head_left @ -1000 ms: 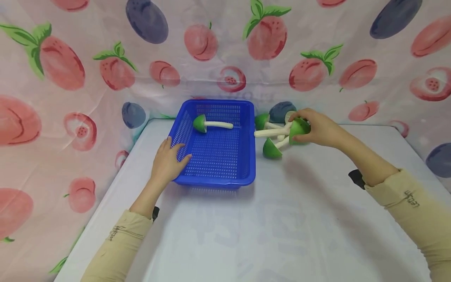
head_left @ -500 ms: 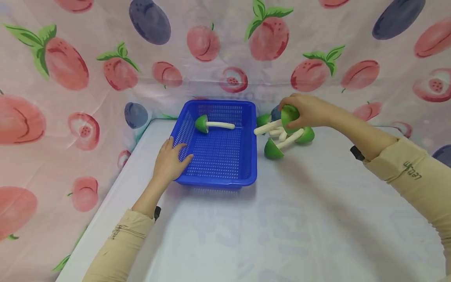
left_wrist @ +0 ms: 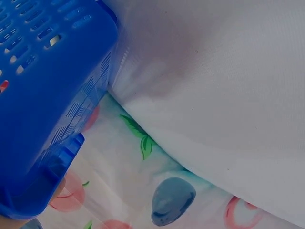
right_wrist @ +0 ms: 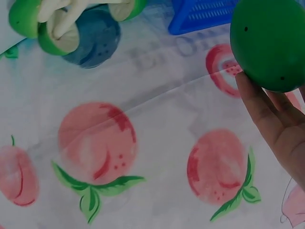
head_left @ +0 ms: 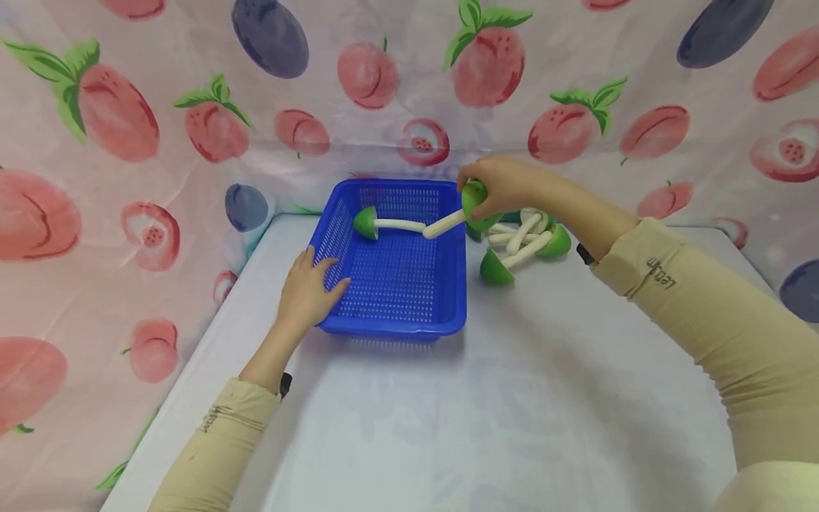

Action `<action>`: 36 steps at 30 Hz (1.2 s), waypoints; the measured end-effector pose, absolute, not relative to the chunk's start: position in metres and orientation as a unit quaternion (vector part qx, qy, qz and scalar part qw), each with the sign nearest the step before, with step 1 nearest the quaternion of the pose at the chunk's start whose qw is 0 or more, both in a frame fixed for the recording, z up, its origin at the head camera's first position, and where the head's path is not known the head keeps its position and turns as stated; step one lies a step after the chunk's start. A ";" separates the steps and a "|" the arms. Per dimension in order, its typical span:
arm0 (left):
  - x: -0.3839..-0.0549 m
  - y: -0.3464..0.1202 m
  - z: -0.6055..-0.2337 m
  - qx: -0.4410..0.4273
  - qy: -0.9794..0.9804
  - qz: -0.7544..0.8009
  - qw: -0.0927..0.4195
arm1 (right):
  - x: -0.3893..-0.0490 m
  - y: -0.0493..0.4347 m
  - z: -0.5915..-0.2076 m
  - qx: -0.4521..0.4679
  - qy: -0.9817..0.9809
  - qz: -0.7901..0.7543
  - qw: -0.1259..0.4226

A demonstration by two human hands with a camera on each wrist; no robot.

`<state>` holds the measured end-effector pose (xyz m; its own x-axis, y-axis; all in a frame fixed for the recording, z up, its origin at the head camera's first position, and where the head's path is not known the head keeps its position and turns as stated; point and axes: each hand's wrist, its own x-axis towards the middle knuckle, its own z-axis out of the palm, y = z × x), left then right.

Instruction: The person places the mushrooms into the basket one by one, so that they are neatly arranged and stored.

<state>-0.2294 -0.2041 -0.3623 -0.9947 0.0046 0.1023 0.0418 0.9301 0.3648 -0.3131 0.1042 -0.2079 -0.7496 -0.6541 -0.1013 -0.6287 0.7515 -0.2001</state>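
My right hand (head_left: 505, 185) holds a toy mushroom by its green cap (head_left: 474, 198), raised over the basket's right rim. Its white stem (head_left: 444, 223) points left, over the basket's inside. In the right wrist view the fingers (right_wrist: 259, 107) lie against the rounded green cap (right_wrist: 269, 45). My left hand (head_left: 303, 291) holds the left rim of the blue basket (head_left: 384, 328), thumb and index finger reaching inside. The left wrist view shows mainly the basket's outer wall (left_wrist: 43, 109). Inside the basket, another mushroom (head_left: 397, 225) lies on its side near the back.
Right of the basket, several more green-capped mushrooms (head_left: 496, 269) lie in a loose pile on the white tabletop (head_left: 486, 412). Behind the table hangs a fruit-printed cloth (head_left: 409, 78), which also covers the left side.
My right hand has lifted the mushroom from the pile and carried it left to the basket's right rim. The left hand stays on the left rim.
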 end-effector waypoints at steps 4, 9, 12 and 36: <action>-0.228 -0.206 -0.363 -0.011 -0.981 -0.188 0.048 | -0.323 0.084 -0.211 -0.345 0.931 -0.078 0.094; -0.229 -0.210 -0.362 -0.007 -0.980 -0.190 0.060 | -0.339 0.059 -0.217 -0.330 0.931 -0.131 0.086; -0.230 -0.212 -0.362 -0.007 -0.980 -0.188 0.061 | -0.348 0.046 -0.223 -0.319 0.928 -0.180 0.064; -0.232 -0.206 -0.363 -0.010 -0.981 -0.185 0.062 | -0.408 0.026 -0.313 -0.200 0.949 -0.230 0.086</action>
<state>-0.2316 -0.2061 -0.3628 -0.9921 -0.0026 0.1253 0.0432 0.9314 0.3614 -0.4076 0.0259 -0.3133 -0.9057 -0.4181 -0.0706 -0.3395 0.8148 -0.4699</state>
